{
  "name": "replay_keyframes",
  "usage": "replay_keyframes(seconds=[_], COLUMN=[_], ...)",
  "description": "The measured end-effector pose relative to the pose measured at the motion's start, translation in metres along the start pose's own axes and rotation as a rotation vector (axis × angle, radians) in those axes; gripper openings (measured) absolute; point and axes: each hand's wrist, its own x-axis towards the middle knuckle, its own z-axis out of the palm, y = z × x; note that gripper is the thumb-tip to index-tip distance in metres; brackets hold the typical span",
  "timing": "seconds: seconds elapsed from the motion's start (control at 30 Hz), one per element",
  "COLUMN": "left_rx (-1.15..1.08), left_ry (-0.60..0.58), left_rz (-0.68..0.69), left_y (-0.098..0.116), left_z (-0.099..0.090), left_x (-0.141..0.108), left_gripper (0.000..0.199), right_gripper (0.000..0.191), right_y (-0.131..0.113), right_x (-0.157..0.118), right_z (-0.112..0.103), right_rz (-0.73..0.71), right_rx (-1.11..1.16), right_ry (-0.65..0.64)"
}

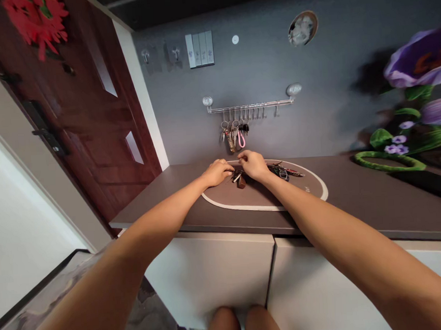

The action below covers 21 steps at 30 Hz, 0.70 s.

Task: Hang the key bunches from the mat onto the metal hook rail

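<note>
Bunches of keys hang from the left part of a clear hook rail (252,106) on the grey wall, among them a pink loop (241,139) and a brown tag (230,143). On the counter, an oval brown mat (252,198) with a pale rim bears a pile of keys with a brown fob (241,182). My left hand (218,172) rests at the left of this pile, fingers bent and close together. My right hand (253,164) is curled just above the pile; what its fingers hold, if anything, is too small to tell. More keys (285,172) lie right of it.
Purple artificial flowers (418,58) and a green ring (390,165) stand at the right. White cabinet doors (219,273) are below the counter's front edge. At the left is a dark red door (88,117). Two hooks and a switch panel (200,49) are on the wall.
</note>
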Motion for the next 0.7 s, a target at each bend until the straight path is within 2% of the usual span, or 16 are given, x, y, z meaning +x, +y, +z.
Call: replay_keyframes(seconds=[0.17, 0.4, 0.7], left_rx=[-0.093, -0.204, -0.309], left_ry=[0.013, -0.001, 0.038], left_rz=[-0.014, -0.016, -0.027], left_y=[-0.0071, -0.0065, 0.0009], left_z=[0.0060, 0.0038, -0.0013], left_x=[0.0015, 0.0004, -0.0004], left_gripper=[0.024, 0.024, 0.020], right_gripper=[0.024, 0.025, 0.025], right_y=[-0.0007, -0.0018, -0.0002], right_x=[-0.0015, -0.0026, -0.0007], right_z=[-0.0028, -0.0042, -0.0025], right_rz=[-0.001, -0.006, 0.010], right_rx=[-0.152, -0.185, -0.185], right_ry=[-0.048, -0.059, -0.069])
